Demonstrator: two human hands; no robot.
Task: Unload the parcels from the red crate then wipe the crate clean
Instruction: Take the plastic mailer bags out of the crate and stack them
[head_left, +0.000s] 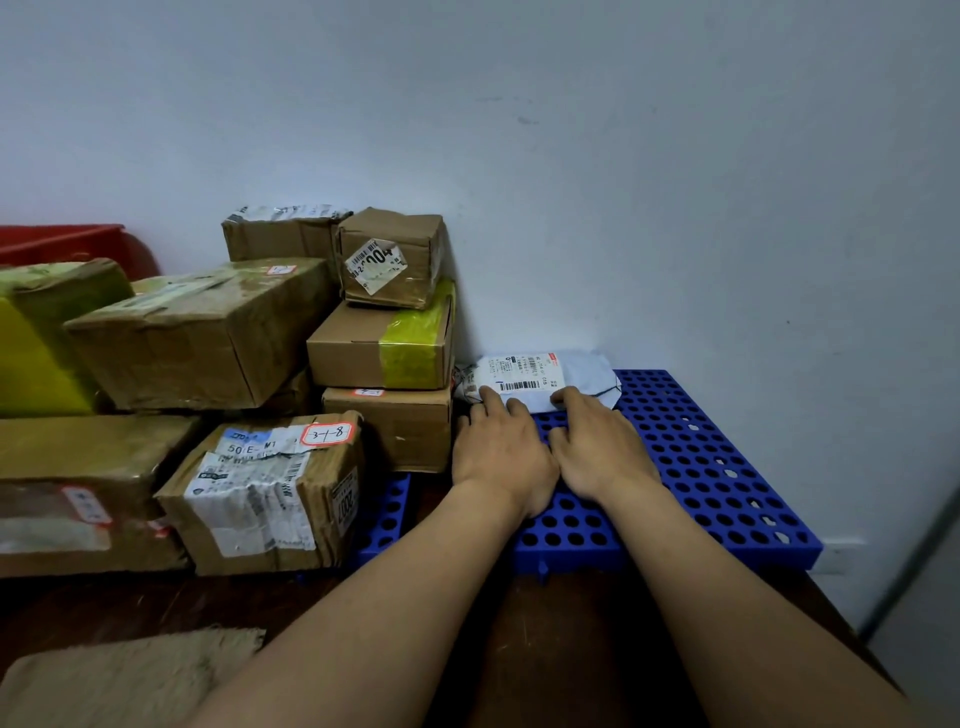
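From the head camera, both bare forearms reach forward over a blue perforated plastic pallet (727, 467) that lies on a dark brown surface (571, 649) against a pale wall (623, 156).

The left hand (498, 457) and the right hand (602, 452) lie side by side, palms down and touching at the thumb side. Their fingers are stretched out nearly flat onto the near edge of a white poly mailer parcel (545, 376). Neither hand is curled round it, and the fingertips rest on top. The thumbs cannot be made out.

The mailer lies flat at the back of the pallet, against the wall, with its barcode label facing up. Its left end is just beside a stack of three cardboard boxes. These are a small box with a torn white label (392, 257) on top, a box banded with yellow-green tape (382, 345) under it, and a plain box (389, 426) at the bottom.

Left of the stack lie more parcels: a box hand-marked "3-1-8" (270, 493) in front, a large taped box (202, 332) behind it, and a yellow-green wrapped parcel (41, 338) at the frame edge.

The red crate (62, 241) shows only as a rim at the far left, behind the parcels and well apart from both hands. Its inside is hidden.

A beige mat (130, 675) lies at the lower left.
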